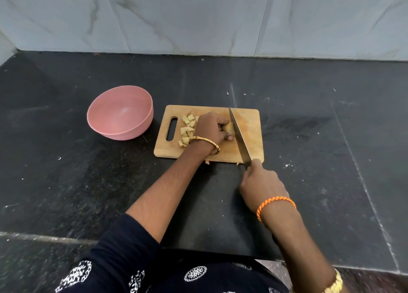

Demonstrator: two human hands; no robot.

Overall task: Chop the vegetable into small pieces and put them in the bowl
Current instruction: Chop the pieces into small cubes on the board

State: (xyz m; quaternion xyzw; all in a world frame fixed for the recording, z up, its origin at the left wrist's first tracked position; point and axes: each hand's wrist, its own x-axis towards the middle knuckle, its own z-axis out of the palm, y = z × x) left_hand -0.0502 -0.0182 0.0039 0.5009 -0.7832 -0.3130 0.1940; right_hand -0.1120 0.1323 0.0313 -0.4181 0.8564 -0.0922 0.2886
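Note:
A wooden cutting board [249, 124] with a handle slot lies on the dark counter. My left hand [210, 128] presses down on a pale yellow vegetable chunk [229, 128] in the board's middle, fingers curled over it. Several small cut pieces [187, 127] lie just left of that hand, towards the slot. My right hand [261, 184] grips the handle of a long knife [239, 135], and the blade rests against the right side of the chunk, its tip pointing away from me. An empty pink bowl [120, 113] stands to the left of the board.
The black stone counter [331, 160] carries small white specks and scraps. Two tiny bits lie off the board's near edge [207, 162]. A grey marble-tiled wall [198, 16] closes off the back. The counter's front edge runs close to my body.

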